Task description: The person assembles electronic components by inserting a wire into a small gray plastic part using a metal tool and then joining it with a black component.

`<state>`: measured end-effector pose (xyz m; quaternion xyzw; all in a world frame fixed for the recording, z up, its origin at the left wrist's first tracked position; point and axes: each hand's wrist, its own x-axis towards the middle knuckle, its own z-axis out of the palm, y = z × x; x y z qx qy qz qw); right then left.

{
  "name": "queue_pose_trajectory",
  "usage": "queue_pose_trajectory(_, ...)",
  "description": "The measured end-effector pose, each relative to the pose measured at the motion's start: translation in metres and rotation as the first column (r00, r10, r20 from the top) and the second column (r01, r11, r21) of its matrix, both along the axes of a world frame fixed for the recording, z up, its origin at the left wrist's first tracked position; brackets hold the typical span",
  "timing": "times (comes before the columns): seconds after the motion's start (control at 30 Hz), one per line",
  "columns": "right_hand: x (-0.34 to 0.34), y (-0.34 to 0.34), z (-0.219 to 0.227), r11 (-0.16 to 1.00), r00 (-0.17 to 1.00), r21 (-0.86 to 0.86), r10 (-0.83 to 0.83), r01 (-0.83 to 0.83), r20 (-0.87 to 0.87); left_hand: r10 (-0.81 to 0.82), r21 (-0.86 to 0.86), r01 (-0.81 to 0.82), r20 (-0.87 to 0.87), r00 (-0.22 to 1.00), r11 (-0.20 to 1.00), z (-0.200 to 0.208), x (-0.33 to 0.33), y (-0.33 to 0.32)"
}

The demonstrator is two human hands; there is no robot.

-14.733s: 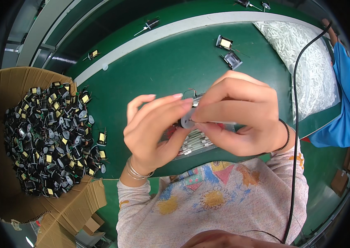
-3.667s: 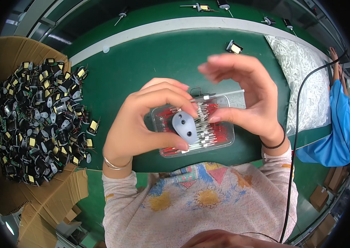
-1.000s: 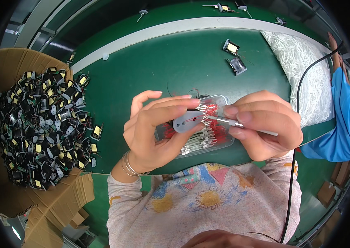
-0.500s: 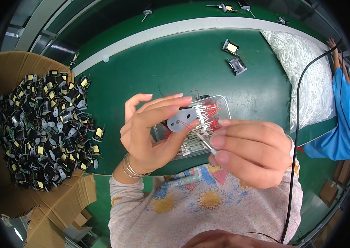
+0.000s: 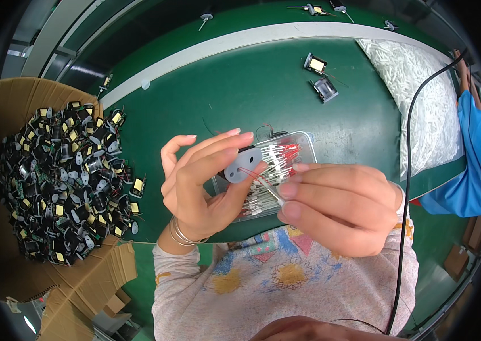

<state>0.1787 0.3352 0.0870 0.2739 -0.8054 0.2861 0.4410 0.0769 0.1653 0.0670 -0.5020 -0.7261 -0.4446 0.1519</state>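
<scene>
Above a clear plastic box [image 5: 312, 145] of slender red-and-white parts [image 5: 274, 156], the left hand [image 5: 198, 190] grips a black module [image 5: 245, 149] — its grey, holed oval cap [image 5: 243, 163] tilted toward the right. Thin red wires [image 5: 250, 173] run from that cap to a slim white tube [image 5: 272, 193], which the right hand [image 5: 343, 207] pinches between thumb and fingers. Beyond — on the green tabletop [image 5: 223, 79] — lie two similar modules [image 5: 325, 90]; a cardboard carton [image 5: 24, 88] stands left.
</scene>
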Motion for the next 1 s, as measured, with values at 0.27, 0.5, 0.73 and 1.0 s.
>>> queue_pose_trajectory(0.27, -0.011, 0.003, -0.014, 0.998, 0.998, -0.027, -0.049, 0.048, -0.028, -0.070, -0.014, 0.070, 0.012, 0.997, 0.997, 0.005, -0.003, 0.002)
queue_pose_trajectory(0.5, -0.017, 0.010, -0.005, 0.973, 0.972, -0.212, -0.036, 0.086, 0.230, -0.334, 0.268, 0.224, 0.496, 0.801, 0.937, -0.002, -0.001, 0.007)
queue_pose_trajectory(0.73, -0.012, 0.005, -0.008, 0.985, 0.984, -0.018, -0.170, 0.171, 0.056, -0.370, 0.244, 0.284, 0.481, 0.795, 0.927, -0.006, -0.001, 0.003)
queue_pose_trajectory(1.0, -0.014, 0.001, -0.015, 0.989, 0.990, -0.030, -0.144, 0.144, -0.001, -0.283, 0.271, 0.192, 0.351, 0.893, 0.943, -0.008, 0.008, 0.006)
